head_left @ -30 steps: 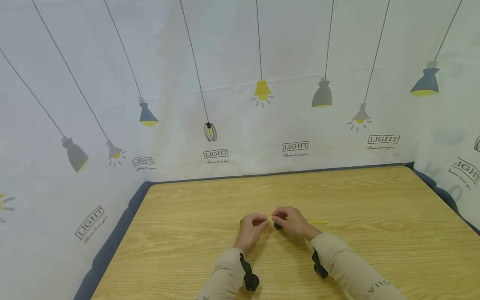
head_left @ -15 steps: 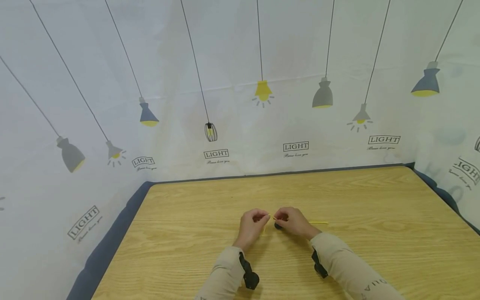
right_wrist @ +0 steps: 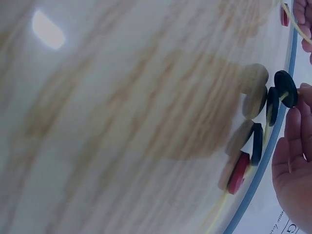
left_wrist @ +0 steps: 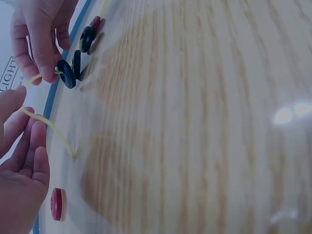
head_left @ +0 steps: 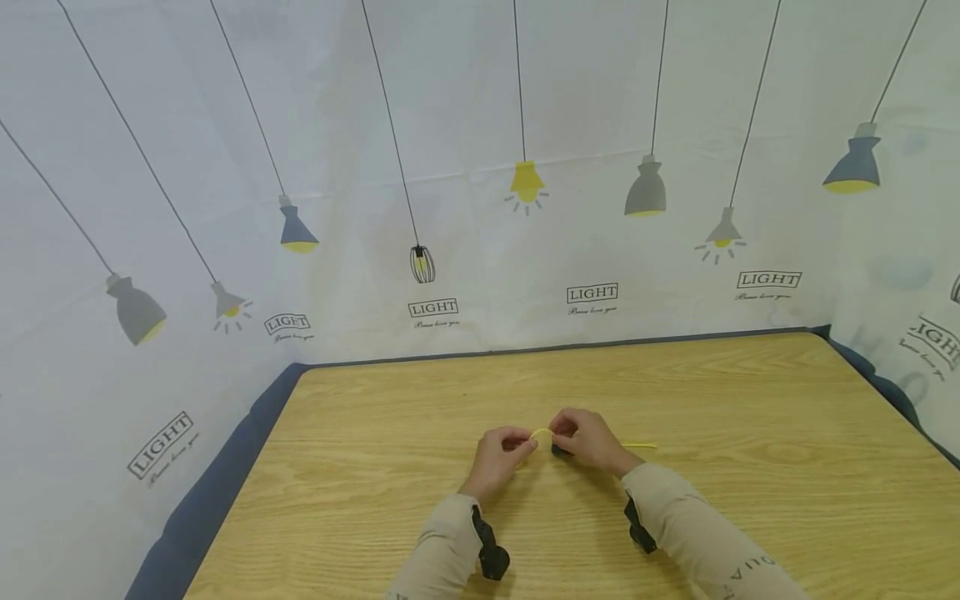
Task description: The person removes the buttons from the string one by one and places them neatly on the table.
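My left hand [head_left: 498, 462] pinches a thin yellow cord [head_left: 542, 432] between thumb and fingers; its loose end hangs down to the tabletop in the left wrist view. Opposite it, my right hand [head_left: 588, 440] pinches the same cord right beside a dark round disc [left_wrist: 67, 74], which looks like a large button. Behind that, more dark discs [right_wrist: 257, 145] and a red disc [right_wrist: 239, 173] sit threaded on the cord, standing on edge. The cord arches between both hands in the head view, where my right hand hides most discs.
A separate red disc [left_wrist: 57, 204] stands on edge on the wooden table [head_left: 360, 517], near my left hand. The cord's tail [head_left: 640, 446] lies to the right of my right wrist. Walls printed with lamps [head_left: 525, 179] enclose the table's back and sides.
My left hand has drawn slightly left, away from my right hand. The gap between the fingertips is wider than half a second ago, and an arch of cord now shows there.
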`<state>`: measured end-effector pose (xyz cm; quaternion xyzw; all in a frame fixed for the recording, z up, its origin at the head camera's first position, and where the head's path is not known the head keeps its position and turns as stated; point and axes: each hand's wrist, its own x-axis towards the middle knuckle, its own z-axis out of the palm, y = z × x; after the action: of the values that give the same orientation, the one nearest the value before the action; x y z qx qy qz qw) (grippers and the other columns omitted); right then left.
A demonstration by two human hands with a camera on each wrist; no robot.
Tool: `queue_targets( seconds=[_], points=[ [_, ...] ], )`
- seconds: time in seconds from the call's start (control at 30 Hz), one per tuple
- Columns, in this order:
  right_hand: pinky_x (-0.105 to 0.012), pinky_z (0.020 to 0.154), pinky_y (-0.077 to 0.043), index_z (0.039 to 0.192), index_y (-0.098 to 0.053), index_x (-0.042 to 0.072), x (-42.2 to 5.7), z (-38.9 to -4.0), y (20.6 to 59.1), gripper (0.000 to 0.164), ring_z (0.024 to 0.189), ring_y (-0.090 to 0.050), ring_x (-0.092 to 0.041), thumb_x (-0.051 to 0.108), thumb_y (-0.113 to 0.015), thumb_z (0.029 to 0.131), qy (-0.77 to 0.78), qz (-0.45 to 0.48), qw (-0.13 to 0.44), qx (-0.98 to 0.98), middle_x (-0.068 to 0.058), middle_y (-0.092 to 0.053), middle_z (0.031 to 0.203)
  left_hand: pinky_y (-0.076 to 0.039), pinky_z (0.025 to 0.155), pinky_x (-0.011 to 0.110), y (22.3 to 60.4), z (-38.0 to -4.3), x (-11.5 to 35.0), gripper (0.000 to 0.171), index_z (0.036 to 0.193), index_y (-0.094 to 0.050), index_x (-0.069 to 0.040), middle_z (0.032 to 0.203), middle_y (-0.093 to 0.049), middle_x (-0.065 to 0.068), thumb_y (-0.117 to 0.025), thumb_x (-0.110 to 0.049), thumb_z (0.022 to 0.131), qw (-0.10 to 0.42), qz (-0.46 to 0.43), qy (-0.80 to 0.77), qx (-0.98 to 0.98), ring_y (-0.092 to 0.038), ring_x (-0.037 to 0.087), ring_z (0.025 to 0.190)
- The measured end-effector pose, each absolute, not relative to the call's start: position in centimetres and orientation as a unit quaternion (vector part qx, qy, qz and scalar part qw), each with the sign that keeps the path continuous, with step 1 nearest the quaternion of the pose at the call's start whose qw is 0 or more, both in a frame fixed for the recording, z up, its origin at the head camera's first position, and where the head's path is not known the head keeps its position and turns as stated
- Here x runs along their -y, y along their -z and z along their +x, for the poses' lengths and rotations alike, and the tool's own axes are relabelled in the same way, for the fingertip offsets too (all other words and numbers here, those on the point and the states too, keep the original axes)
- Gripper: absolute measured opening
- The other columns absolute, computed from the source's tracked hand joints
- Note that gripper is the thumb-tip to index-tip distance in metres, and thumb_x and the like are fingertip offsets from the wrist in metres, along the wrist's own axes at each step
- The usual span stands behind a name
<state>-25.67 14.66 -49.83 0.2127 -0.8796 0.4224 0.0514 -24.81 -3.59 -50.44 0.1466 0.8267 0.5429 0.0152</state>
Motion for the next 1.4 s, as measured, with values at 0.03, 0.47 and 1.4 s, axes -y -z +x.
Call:
queue_targets(
  seconds=[0.03,0.47,1.4],
  points=[
    [-0.027,0.063,-0.046,0.084,-0.062,0.001,-14.7,-25.7,49.8,0.004,0.072,-0.056,-0.015,0.002,-0.062,0.08,-0.42,0.219,0.055,0.879,-0.002,-0.06,0.078,-0.046,0.067,0.023,50.5,-24.9,3.6,0.021,0.095,-0.064,0.0,0.086,-0.063,0.005,-0.063,-0.017,0.083,0.014,0.149,-0.546,-0.824,-0.057,0.013,0.076],
    [-0.024,0.061,-0.045,0.082,-0.065,0.005,-14.6,-25.7,50.0,0.004,0.068,-0.055,-0.01,0.005,-0.061,0.082,-0.409,0.247,0.062,0.876,0.001,-0.062,0.075,-0.048,0.068,0.025,50.7,-24.5,2.5,0.017,0.095,-0.064,0.002,0.087,-0.063,0.009,-0.062,-0.01,0.083,0.0,0.14,-0.546,-0.826,-0.059,0.018,0.078],
    [-0.039,0.073,-0.046,0.098,-0.061,-0.003,-15.2,-25.2,50.0,0.025,0.084,-0.055,-0.026,0.006,-0.068,0.076,-0.418,0.23,-0.015,0.879,-0.012,-0.061,0.094,-0.044,0.055,0.019,50.3,-24.3,1.7,0.011,0.081,-0.067,-0.001,0.069,-0.062,0.003,-0.061,-0.01,0.084,-0.028,0.132,-0.538,-0.832,-0.053,0.006,0.058]
  ],
)
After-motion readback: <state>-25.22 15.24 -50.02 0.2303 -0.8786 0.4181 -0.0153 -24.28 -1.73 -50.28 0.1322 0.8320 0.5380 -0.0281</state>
